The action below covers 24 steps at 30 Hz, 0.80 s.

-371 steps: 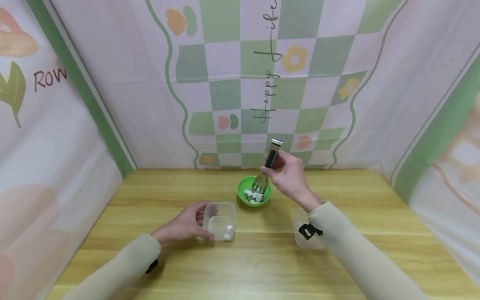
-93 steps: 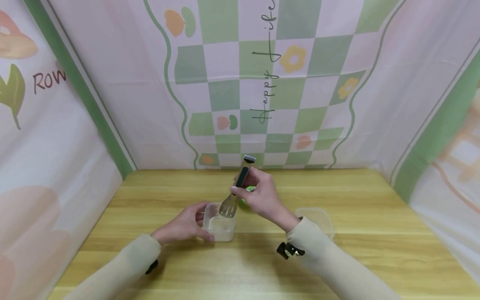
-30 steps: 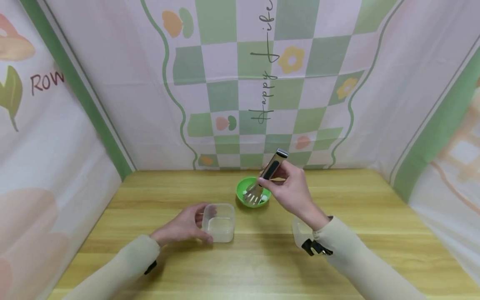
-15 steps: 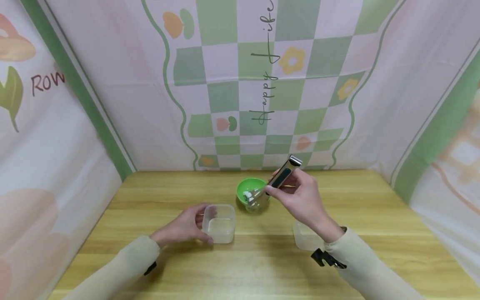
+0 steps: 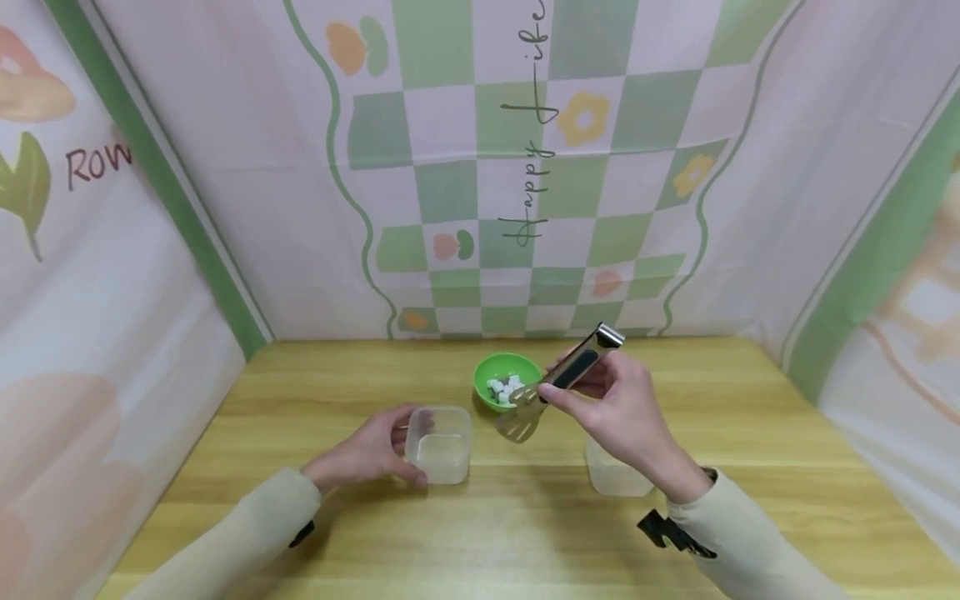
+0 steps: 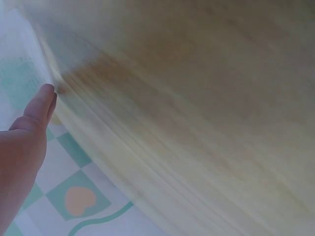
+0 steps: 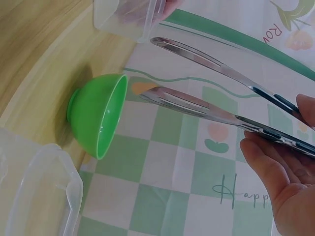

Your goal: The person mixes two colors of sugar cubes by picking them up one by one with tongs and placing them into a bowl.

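Note:
My left hand [image 5: 375,448] grips a clear square plastic container [image 5: 442,477] from its left side, thumb at the near corner and fingers behind. I see no white pieces inside it. My right hand [image 5: 618,408] holds metal kitchen tongs [image 5: 577,367] with slotted ends and dark grip insets. In the right wrist view the two arms of the tongs [image 7: 197,105] stand apart, with nothing between their tips. Those tips hang beside the near right rim of a small green bowl [image 5: 486,367]. Several small white pieces [image 5: 504,388] lie in the bowl.
A second clear plastic container [image 5: 618,479] stands on the right, partly hidden under my right hand. The wooden table [image 5: 495,550] ends at a patterned cloth backdrop [image 5: 502,287], and more cloth hangs at both sides.
From over the bowl, the tongs have moved right and toward me, spreading open and tilting flatter. The two white pieces seen earlier in the left container are gone from it. My left hand stays put.

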Each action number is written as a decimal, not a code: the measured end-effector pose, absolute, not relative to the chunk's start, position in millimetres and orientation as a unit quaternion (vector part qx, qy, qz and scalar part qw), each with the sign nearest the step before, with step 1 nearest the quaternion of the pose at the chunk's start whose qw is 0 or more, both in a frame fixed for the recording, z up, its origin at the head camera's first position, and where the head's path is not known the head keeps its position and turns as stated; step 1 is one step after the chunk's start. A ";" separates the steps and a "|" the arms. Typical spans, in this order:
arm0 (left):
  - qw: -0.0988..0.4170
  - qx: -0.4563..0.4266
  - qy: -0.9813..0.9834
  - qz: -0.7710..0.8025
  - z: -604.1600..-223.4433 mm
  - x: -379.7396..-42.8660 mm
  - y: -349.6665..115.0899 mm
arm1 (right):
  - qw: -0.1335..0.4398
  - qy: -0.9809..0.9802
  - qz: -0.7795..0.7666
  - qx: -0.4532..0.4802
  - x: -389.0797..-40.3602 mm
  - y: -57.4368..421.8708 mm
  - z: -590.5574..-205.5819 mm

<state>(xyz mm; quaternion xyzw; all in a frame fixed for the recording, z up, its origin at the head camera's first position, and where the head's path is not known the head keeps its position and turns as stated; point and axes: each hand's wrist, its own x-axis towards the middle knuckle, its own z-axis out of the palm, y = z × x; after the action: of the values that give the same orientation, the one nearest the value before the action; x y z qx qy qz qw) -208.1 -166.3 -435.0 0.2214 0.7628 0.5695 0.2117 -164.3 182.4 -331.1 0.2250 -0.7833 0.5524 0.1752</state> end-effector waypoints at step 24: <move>0.201 0.251 0.789 0.524 -429.7 -209.0 -168.9 | 0.215 -0.784 0.540 0.219 -147.1 196.5 -324.4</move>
<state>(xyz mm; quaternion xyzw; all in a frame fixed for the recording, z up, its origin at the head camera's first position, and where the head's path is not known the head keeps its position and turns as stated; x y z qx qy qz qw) -209.0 -168.9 -429.7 0.2507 0.7889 0.5239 0.2008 -147.1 196.5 -324.4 0.2185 -0.7836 0.5402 0.2152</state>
